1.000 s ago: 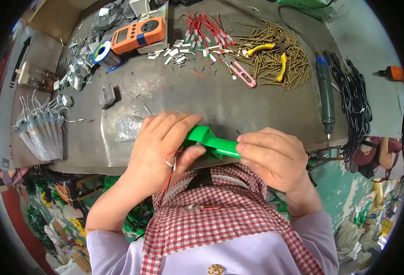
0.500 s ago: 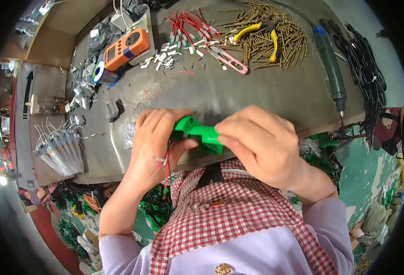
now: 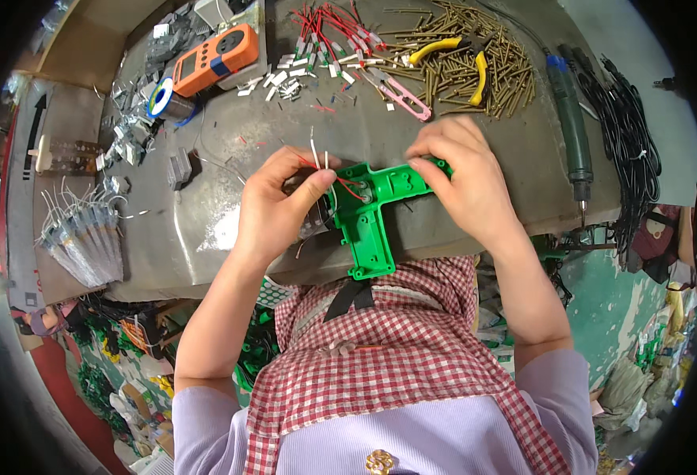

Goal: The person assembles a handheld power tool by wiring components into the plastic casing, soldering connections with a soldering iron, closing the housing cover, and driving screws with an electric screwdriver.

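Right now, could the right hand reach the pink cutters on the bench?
Probably yes: the pink cutters lie just beyond the right hand, nothing between, but it holds the green housing.

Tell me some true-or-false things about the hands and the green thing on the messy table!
1. Both hands hold the green plastic housing. True: the left hand and the right hand each grip it.
2. Red and white wires stick out of it. True.
3. The orange multimeter lies in the right hand. False: it rests on the table's far left.
4. The yellow-handled pliers lie on the person's lap. False: they lie among brass pins.
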The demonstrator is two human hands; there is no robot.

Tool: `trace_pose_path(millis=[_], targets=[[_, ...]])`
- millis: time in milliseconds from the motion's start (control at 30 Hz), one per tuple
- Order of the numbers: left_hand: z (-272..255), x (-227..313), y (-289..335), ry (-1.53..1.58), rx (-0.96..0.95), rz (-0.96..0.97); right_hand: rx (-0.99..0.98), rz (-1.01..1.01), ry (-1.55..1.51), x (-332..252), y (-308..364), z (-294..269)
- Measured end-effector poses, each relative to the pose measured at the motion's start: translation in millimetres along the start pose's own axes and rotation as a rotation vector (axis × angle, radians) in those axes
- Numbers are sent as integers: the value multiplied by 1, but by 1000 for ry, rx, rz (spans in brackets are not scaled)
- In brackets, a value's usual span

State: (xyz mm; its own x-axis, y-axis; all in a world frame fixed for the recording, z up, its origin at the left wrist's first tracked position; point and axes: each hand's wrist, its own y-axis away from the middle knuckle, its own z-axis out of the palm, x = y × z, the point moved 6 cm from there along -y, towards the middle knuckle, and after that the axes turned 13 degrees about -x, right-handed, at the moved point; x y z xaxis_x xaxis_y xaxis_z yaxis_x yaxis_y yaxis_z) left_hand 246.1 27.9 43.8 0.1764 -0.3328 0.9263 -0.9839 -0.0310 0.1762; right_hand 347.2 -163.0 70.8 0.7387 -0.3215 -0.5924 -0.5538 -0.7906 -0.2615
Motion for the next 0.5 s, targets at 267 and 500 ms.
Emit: trace_pose_path(millis=[267,500], targets=[[0,3,3,254,88,128,-190,-62,-30,-31,-25,39],[-3,4,7,289,33,270,-271,34,-223,-16,-25,37]])
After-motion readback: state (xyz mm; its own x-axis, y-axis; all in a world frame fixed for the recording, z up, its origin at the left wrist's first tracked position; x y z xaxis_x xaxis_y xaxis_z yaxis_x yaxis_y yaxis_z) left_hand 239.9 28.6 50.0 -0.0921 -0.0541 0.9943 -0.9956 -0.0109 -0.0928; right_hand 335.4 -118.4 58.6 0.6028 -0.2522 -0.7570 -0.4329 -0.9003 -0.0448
